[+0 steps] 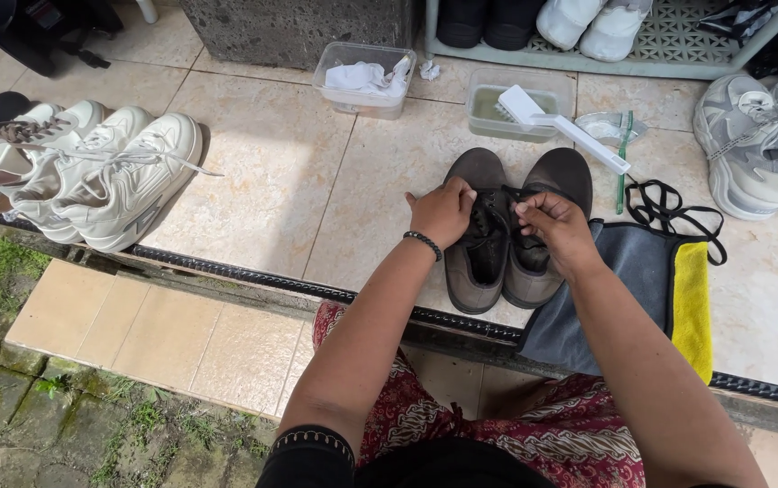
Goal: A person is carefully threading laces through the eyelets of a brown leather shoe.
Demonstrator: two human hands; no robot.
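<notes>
Pinching a black lace point(523, 194) in my right hand point(552, 228), my left hand point(443, 212) gripping the brown shoes point(488, 248) on the tiles point(262, 181).

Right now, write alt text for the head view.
Both hands, left hand and right hand, work the black laces on a pair of brown shoes on a tiled floor. A grey-and-yellow cloth, white brush and white sneakers lie nearby.
</notes>
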